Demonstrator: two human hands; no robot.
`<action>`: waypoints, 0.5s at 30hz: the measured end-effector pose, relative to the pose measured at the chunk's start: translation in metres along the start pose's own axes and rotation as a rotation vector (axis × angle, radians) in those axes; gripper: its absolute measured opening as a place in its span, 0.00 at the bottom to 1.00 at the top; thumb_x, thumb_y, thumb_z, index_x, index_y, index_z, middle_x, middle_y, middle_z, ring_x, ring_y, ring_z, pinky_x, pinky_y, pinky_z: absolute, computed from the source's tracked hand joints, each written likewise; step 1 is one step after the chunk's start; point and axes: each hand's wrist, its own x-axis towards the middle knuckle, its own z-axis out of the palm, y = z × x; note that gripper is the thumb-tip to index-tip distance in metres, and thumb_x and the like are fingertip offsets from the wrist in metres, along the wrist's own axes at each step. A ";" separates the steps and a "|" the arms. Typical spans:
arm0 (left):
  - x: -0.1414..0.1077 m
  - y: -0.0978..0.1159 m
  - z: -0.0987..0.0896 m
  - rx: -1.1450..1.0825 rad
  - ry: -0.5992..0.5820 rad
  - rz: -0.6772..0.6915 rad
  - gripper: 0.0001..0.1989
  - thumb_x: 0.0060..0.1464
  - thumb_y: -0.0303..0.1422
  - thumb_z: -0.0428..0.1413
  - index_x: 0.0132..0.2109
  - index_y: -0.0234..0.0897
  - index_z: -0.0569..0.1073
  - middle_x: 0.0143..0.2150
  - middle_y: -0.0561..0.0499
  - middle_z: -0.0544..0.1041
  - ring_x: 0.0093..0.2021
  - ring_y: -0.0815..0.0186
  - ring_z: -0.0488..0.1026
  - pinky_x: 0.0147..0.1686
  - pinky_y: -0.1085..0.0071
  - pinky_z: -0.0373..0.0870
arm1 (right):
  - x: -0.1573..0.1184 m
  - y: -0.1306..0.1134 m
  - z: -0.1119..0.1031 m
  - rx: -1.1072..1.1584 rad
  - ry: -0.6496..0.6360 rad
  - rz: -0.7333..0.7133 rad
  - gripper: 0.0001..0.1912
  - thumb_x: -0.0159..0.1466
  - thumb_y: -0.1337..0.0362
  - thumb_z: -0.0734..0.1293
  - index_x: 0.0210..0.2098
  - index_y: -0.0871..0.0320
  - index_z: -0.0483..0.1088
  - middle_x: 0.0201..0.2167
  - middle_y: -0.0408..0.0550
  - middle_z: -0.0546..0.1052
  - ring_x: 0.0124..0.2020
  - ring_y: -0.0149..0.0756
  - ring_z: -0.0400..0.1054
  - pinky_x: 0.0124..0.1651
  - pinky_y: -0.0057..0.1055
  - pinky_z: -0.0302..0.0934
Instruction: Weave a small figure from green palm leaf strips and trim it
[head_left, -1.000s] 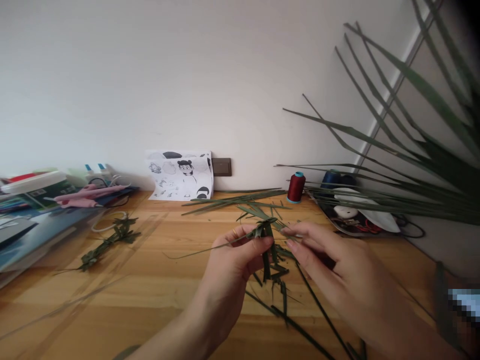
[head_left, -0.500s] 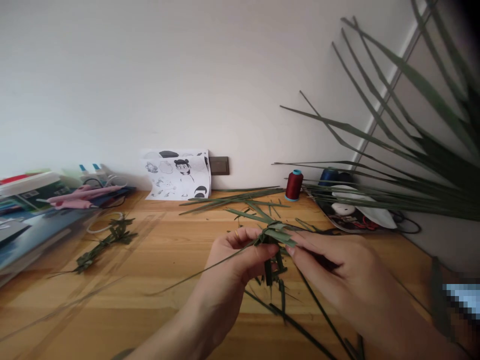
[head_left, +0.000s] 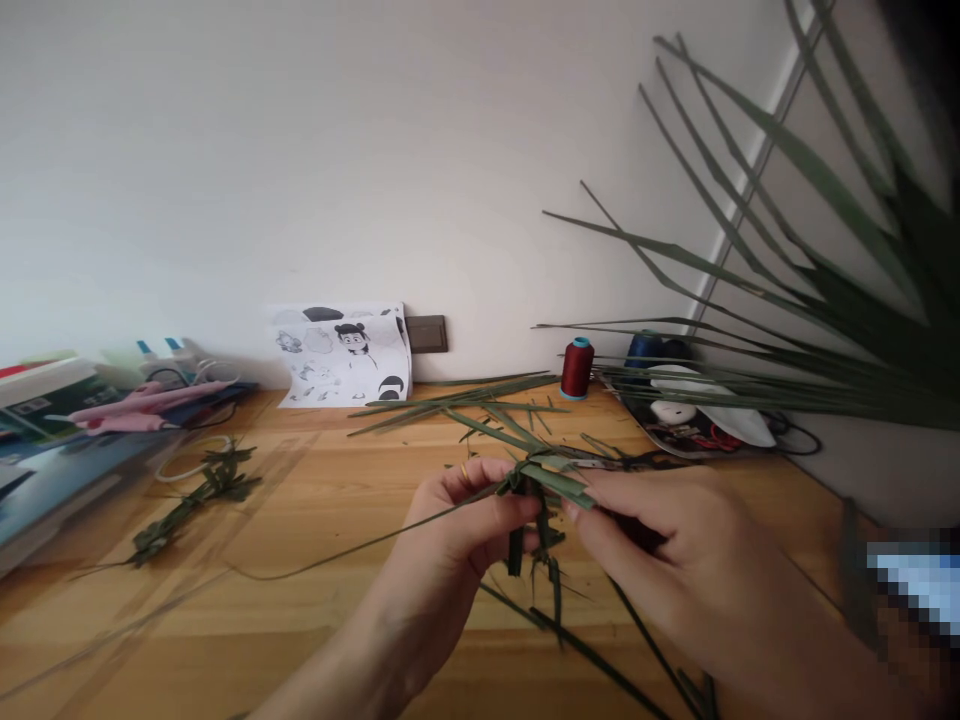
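My left hand (head_left: 472, 515), with a ring on one finger, pinches a knotted green leaf piece (head_left: 517, 480) near the middle of the view. Narrow strips hang below the knot, and one long thin strip trails off to the left. From the right, my right hand (head_left: 645, 530) grips the end of a folded leaf strip (head_left: 559, 483) that comes out of the same piece. Both hands are above the wooden table (head_left: 315, 520), close together. Behind my right hand lie scissors (head_left: 622, 462), partly hidden.
Loose leaf strips (head_left: 465, 392) lie at the back, beside a dark red thread spool (head_left: 577, 370). A woven leaf figure (head_left: 195, 500), a pink glue gun (head_left: 142, 405) and printed paper (head_left: 345, 355) are left. A tray (head_left: 660, 435) and large palm leaf (head_left: 847, 320) occupy the right.
The view has shifted slightly to the right. The folded strip now slants lower toward my right hand, and the knotted piece has tilted a little. Both hands keep their hold.
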 end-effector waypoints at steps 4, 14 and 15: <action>-0.001 0.000 0.000 -0.013 -0.011 -0.003 0.05 0.43 0.20 0.58 0.28 0.32 0.73 0.27 0.53 0.73 0.28 0.73 0.68 0.29 0.78 0.67 | 0.000 -0.002 -0.003 -0.026 -0.065 0.033 0.11 0.58 0.70 0.59 0.21 0.54 0.67 0.15 0.35 0.68 0.16 0.25 0.59 0.20 0.24 0.50; 0.002 0.001 0.000 -0.036 -0.089 -0.003 0.06 0.44 0.20 0.57 0.31 0.31 0.75 0.28 0.53 0.72 0.27 0.75 0.66 0.27 0.79 0.65 | -0.003 0.000 -0.003 -0.011 -0.052 0.080 0.11 0.59 0.67 0.59 0.35 0.52 0.72 0.28 0.38 0.77 0.26 0.29 0.69 0.30 0.25 0.60; 0.002 0.000 0.000 -0.027 -0.095 -0.006 0.06 0.44 0.20 0.57 0.32 0.31 0.75 0.29 0.52 0.71 0.27 0.75 0.66 0.28 0.79 0.65 | -0.004 0.000 -0.003 -0.026 -0.033 0.087 0.12 0.59 0.66 0.59 0.36 0.52 0.72 0.29 0.39 0.77 0.28 0.30 0.70 0.31 0.25 0.61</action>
